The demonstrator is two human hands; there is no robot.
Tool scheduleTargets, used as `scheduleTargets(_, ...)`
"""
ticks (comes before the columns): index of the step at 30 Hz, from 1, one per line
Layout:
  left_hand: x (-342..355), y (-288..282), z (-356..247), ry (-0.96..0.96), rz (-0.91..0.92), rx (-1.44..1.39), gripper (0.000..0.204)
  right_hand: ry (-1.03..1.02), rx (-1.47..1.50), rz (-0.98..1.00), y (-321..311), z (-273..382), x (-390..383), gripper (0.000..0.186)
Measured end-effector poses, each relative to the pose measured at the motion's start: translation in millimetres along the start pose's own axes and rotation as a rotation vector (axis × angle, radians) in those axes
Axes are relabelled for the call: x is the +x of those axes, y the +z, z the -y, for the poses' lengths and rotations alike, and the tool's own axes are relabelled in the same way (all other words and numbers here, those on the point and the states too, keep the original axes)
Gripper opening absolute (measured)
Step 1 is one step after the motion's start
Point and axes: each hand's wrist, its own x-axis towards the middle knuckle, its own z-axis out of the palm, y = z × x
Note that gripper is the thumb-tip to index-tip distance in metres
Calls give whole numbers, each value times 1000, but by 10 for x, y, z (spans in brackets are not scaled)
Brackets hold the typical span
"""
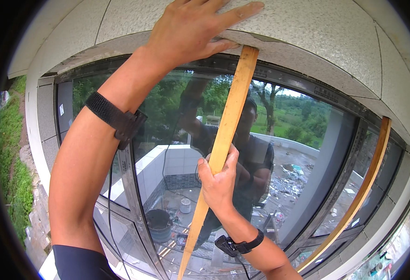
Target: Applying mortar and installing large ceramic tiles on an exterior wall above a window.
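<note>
My right hand (pixel 220 183) is wrapped around a long wooden strip (pixel 235 105) at about its middle. The strip stands slightly tilted in front of the window, its top end meeting the underside of the speckled stone panel (pixel 303 39). Higher up, my left hand (pixel 191 30) lies with fingers stretched along the panel's face, its thumb under the lower edge beside the strip's top. Some left fingertips are cut off by the picture's upper edge. Dark straps with small devices circle both wrists.
Dark-framed window glass (pixel 167 112) fills the middle, reflecting trees, a littered floor, buckets and a person. A second wooden strip (pixel 375 163) props up the panel edge at right. A black cable (pixel 110 210) hangs beside my left arm. Grass (pixel 16 186) lies far left.
</note>
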Motion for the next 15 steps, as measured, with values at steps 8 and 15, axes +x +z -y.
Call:
scheduleTargets(8,29,-32,-5,-2,5,-11,80,93,-11,56,-13,116,4,60)
scheduleTargets(15,35,-72,-5,-9,23,-4,80,-239,116,177,-257,546,727,69)
